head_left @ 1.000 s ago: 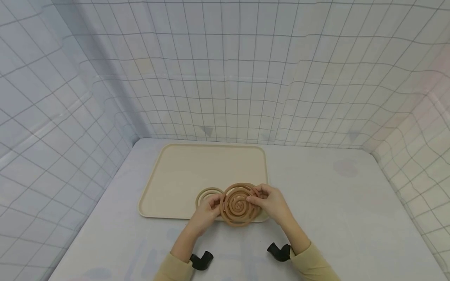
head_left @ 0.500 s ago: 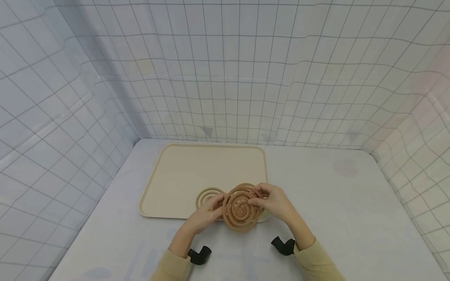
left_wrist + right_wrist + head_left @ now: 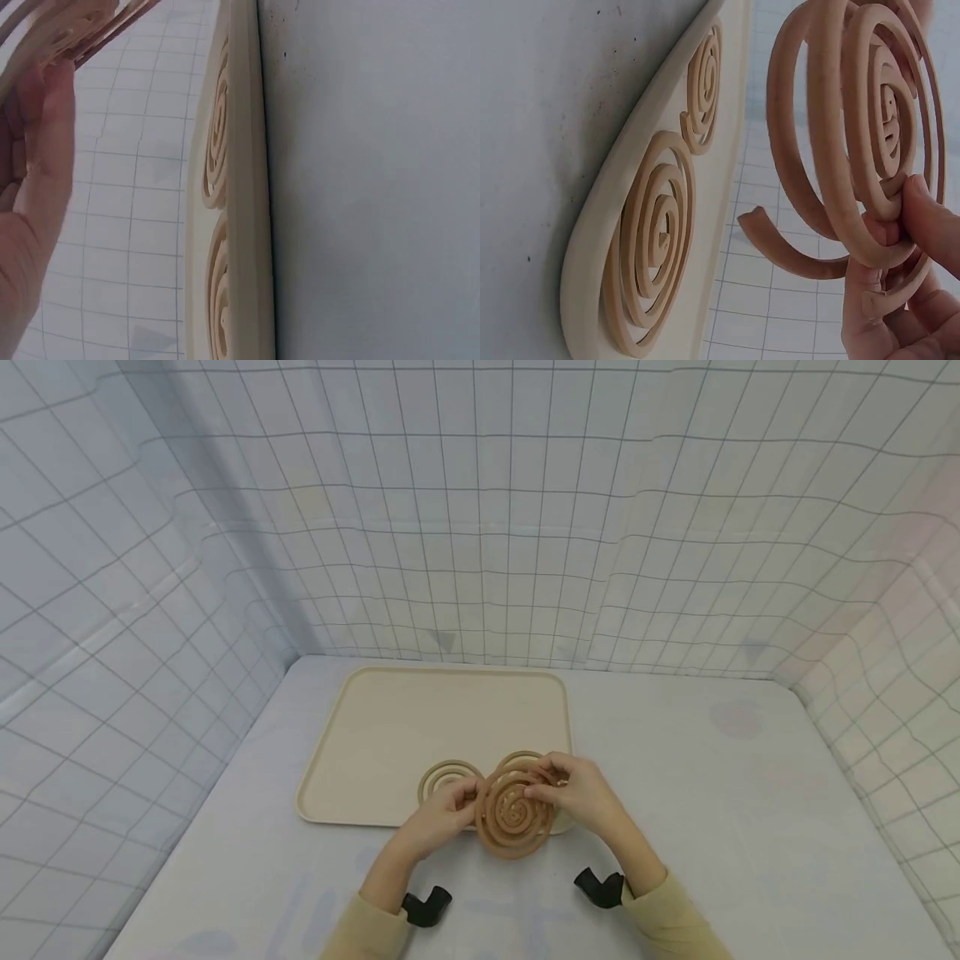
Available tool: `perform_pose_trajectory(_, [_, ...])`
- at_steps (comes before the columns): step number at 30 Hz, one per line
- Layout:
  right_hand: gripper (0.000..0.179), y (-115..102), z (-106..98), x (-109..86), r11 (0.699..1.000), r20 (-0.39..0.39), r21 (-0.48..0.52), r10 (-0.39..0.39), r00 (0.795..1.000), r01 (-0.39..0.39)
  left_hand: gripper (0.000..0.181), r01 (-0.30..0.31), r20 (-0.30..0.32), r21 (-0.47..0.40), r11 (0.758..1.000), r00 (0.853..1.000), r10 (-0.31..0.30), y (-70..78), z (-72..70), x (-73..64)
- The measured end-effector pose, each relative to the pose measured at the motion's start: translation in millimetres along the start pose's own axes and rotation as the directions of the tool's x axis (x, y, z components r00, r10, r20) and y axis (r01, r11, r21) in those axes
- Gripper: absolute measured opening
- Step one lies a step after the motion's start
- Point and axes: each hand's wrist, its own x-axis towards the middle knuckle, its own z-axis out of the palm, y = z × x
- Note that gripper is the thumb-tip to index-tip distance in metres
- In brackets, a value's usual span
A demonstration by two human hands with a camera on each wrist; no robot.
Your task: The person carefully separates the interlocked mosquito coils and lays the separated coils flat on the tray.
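Pinching opposite sides of a tan coil (image 3: 516,812), a person's left hand (image 3: 437,820) and right hand (image 3: 585,793) hold it over the near edge of a cream tray (image 3: 450,710), toward the tray's near-right corner, in the head view; steadying so slender a piece from both sides seems the surest guard against a snap. Behind it, a left spiral (image 3: 448,762) and a right spiral (image 3: 522,754) lie on the tray along its near edge, both partly hidden. The tray occupies the far-left part of a pale, faintly blotched worktop (image 3: 675,760), with grid-lined sheeting (image 3: 480,510) rising beyond the far and side edges. Black elbow-shaped fittings (image 3: 427,907) show beside both cuffs. From the left wrist, digits meet the coil's lower side, other fingers curled in; the frame cuts off part of the coil, and the tray's raised rim runs alongside. From the right wrist, the thumb presses the coil's face with fingers behind. Two loose ends suggest nested turns, so easing along the curve would likely be kinder than tugging. Dark specks dot the worktop beside the tray.
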Motion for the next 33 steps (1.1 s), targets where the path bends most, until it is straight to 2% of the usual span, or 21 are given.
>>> perform_pose_trajectory(3, [0.017,-1,3,-1.5,1.0,-0.024,-0.002,0.023,0.999,-0.023,0.02,0.015,-0.032,0.027,1.0,0.999,-0.014,1.8,1.4,-2.9])
perform_pose_trajectory(12, [0.017,1,4,-1.1,0.998,-0.014,0.041,0.04,0.999,-0.04,0.026,0.069,-0.03,-0.093,0.993,0.997,-0.072,-0.5,0.0,-6.1])
perform_pose_trajectory(15, [0.016,5,5,-0.9,0.993,-0.018,0.097,0.075,0.997,-0.073,0.034,0.077,-0.031,-0.138,0.988,0.996,-0.082,-3.3,0.5,-5.5])
perform_pose_trajectory(18, [0.019,10,6,-0.6,0.979,-0.022,0.18,0.106,0.994,-0.1,0.041,0.082,-0.055,-0.229,0.97,0.994,-0.097,-6.4,1.7,-4.1])
perform_pose_trajectory(21, [0.026,13,7,-0.4,0.949,0.0,0.291,0.124,0.992,-0.119,0.048,0.065,-0.08,-0.317,0.946,0.992,-0.095,-9.1,2.4,-2.5])
perform_pose_trajectory(23, [0.029,14,8,0.0,0.924,0.013,0.358,0.138,0.99,-0.133,0.05,0.047,-0.081,-0.342,0.938,0.994,-0.079,-9.8,2.7,-1.9])
perform_pose_trajectory(26, [0.029,15,7,0.1,0.918,0.017,0.371,0.148,0.989,-0.143,0.049,0.045,-0.046,-0.323,0.945,0.997,-0.063,-8.9,3.2,-2.8])
perform_pose_trajectory(29, [0.027,14,4,-0.1,0.937,0.032,0.321,0.133,0.991,-0.136,0.047,0.046,0.007,-0.278,0.959,0.999,-0.046,-6.9,2.2,-4.6])
perform_pose_trajectory(33, [0.026,14,-1,0.1,0.956,0.078,0.275,0.087,0.993,-0.105,0.047,0.038,0.049,-0.225,0.974,0.998,-0.028,-5.7,-0.7,-5.2])
